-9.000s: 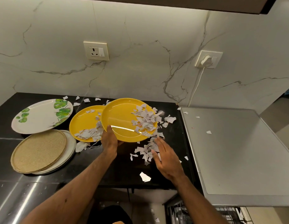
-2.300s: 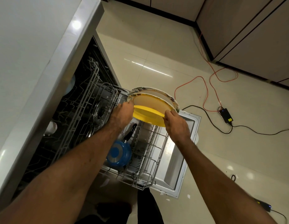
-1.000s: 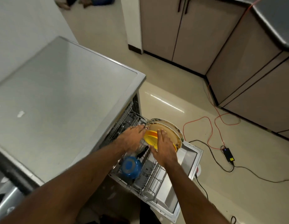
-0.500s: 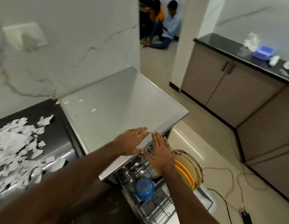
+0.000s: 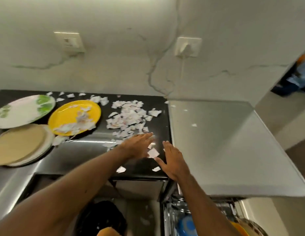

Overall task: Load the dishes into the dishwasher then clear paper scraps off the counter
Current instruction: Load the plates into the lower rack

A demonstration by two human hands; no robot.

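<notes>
A heap of white paper scraps (image 5: 129, 116) lies on the black counter (image 5: 90, 155). A yellow plate (image 5: 70, 114) with scraps on it sits left of the heap. Further left are a white plate with green leaves (image 5: 20, 109) and a tan plate stacked on a pale one (image 5: 17, 145). My left hand (image 5: 137, 147) hovers flat over the near edge of the scraps, fingers apart, empty. My right hand (image 5: 174, 160) is open beside it at the counter's right edge. At bottom right, the dishwasher rack (image 5: 175, 217) shows a blue pot (image 5: 185, 225) and loaded plates (image 5: 247, 229).
The dishwasher's grey steel top (image 5: 225, 142) adjoins the counter on the right, with a few scraps on it. Two wall sockets (image 5: 187, 46) sit on the marble wall, one with a plug and cord. A black bin (image 5: 100, 217) stands below the counter edge.
My view has swung left from the dishwasher back to the counter. Both hands, which set the plates in the rack, have come empty over the scraps.
</notes>
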